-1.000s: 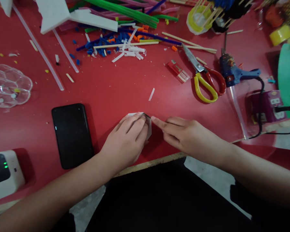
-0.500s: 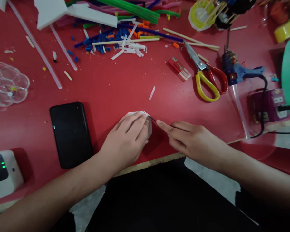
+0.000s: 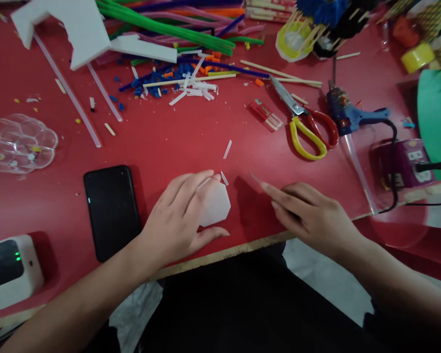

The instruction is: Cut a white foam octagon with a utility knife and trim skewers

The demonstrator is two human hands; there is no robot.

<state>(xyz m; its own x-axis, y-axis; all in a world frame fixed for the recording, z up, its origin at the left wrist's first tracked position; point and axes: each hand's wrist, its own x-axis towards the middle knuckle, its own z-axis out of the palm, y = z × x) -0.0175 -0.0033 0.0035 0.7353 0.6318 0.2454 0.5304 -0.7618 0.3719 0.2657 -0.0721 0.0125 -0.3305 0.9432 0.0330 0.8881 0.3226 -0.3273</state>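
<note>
— What is in the clear tray at the left?
— A few small coloured bits. Further right, the left hand lies open on the white piece, near the worktop edge. The right hand is open, beside it.

Premises present as a craft or hobby workbench, not a kitchen or office. A red table carries a corded hot-glue gun plugged into a power strip, scissors, long coloured straws, wooden sticks, cut white foam board and a yellow tape roll. Loose straw offcuts litter the surface.
</note>
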